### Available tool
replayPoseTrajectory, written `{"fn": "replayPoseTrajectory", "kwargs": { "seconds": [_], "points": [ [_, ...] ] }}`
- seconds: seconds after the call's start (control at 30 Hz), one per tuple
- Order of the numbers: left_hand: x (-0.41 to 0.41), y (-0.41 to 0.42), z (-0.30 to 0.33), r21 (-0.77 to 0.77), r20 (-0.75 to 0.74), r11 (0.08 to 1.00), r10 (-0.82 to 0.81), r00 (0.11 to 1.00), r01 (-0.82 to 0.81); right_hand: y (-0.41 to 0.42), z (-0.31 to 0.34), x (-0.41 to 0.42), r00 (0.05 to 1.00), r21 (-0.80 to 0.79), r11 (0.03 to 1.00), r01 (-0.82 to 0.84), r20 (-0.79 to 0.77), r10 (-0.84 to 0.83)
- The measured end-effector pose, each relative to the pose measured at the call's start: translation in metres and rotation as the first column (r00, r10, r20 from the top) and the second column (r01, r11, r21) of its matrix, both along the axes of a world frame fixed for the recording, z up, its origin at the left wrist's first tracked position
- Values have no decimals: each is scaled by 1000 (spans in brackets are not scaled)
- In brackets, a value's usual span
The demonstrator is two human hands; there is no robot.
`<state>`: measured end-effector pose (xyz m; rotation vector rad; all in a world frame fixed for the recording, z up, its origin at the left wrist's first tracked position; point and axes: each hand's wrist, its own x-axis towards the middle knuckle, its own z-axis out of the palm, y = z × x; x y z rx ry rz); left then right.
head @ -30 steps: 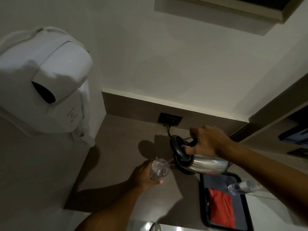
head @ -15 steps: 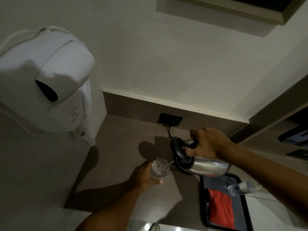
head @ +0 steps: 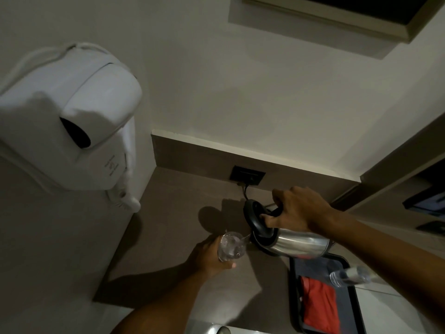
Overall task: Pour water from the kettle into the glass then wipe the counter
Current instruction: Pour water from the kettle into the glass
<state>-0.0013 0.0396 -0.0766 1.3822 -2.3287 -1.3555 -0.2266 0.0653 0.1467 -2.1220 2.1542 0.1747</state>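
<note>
A steel kettle (head: pixel 298 243) with a black lid lies tipped far over to the left, held by its black handle in my right hand (head: pixel 297 209). A thin stream of water runs from its spout into a clear glass (head: pixel 231 246), which holds some water. My left hand (head: pixel 208 257) grips the glass from the left and holds it tilted just above the grey-brown counter (head: pixel 173 227). A red cloth (head: pixel 321 304) lies folded in the black tray at the right.
The black tray (head: pixel 295 283) sits at the counter's right, with a clear plastic bottle (head: pixel 349 276) lying across it. A black wall socket (head: pixel 247 175) with a cord is behind the kettle. A white wall-mounted hair dryer (head: pixel 72 126) hangs at the left.
The kettle has tipped a little further and sunk slightly toward the glass. Water keeps running into the glass, and both hands keep their grip.
</note>
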Motion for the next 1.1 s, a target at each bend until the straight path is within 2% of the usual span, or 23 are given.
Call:
{"fn": "replayPoseTrajectory", "kwargs": {
  "seconds": [0.17, 0.3, 0.47, 0.6, 0.77, 1.03, 1.1],
  "points": [
    [0, -1, 0, 7, 5, 1000, -2, 1000, 2, 3, -6, -5, 997, 28, 999, 32, 71, -33],
    [-1, 0, 4, 6, 19, 1000, 4, 1000, -4, 9, -13, -15, 963, 148, 982, 114, 225, -146],
    [1, -2, 3, 2, -3, 1000, -17, 1000, 17, 21, -25, -27, 921, 179, 961, 209, 295, -255],
    [1, -1, 0, 9, -27, 1000, -20, 999, 21, 30, -24, -41, 819, 147, 944, 295, 470, -329],
    [-1, -2, -6, -14, -34, 999, -29, 999, 29, 34, -37, -69, 678, 97, 921, 377, 648, -346],
    [1, -4, -19, -30, -54, 999, -20, 998, 19, 35, -79, -107, 541, 7, 864, 504, 777, -321],
    [2, -4, -22, -38, -72, 999, -18, 997, 15, 35, -89, -114, 472, 6, 849, 528, 829, -300]
  ]
}}
